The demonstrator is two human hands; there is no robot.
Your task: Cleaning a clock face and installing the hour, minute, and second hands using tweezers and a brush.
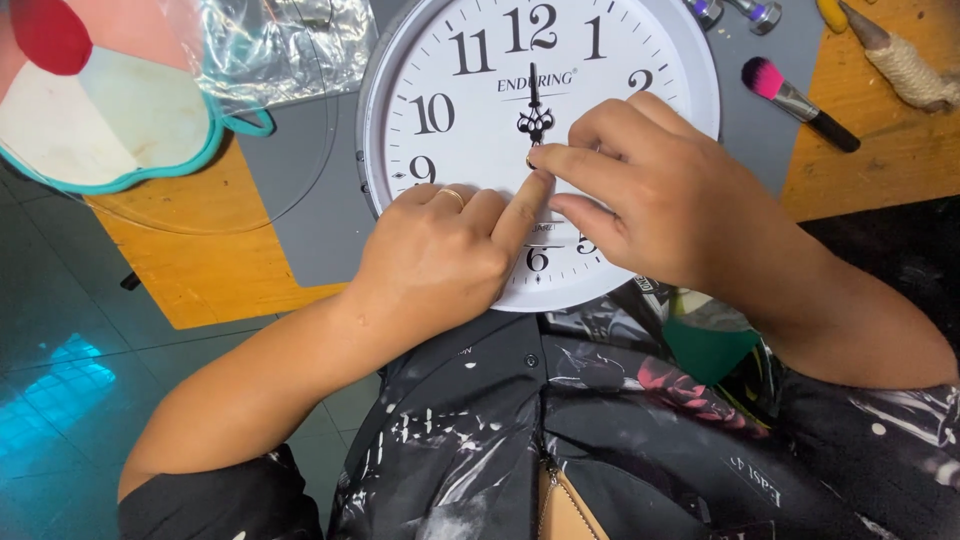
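Note:
A round white wall clock (470, 90) with black numerals lies face up on the table, its glass cover off. A black ornate hand (535, 105) points straight up from the hub. My left hand (440, 250) rests on the dial's lower left, ring on one finger, index finger stretched up to the hub. My right hand (650, 190) lies over the lower right of the dial, its index fingertip meeting the left one at the centre (532, 160). What sits under the fingertips is hidden.
A clear round cover (250, 170) lies left of the clock on a grey mat (320, 230) over an orange tabletop (880, 150). Crumpled plastic wrap (290, 40) and a pink-white-teal object (100, 110) sit upper left. A pink-tipped makeup brush (800, 103) and a rope-wrapped tool (910, 65) lie right.

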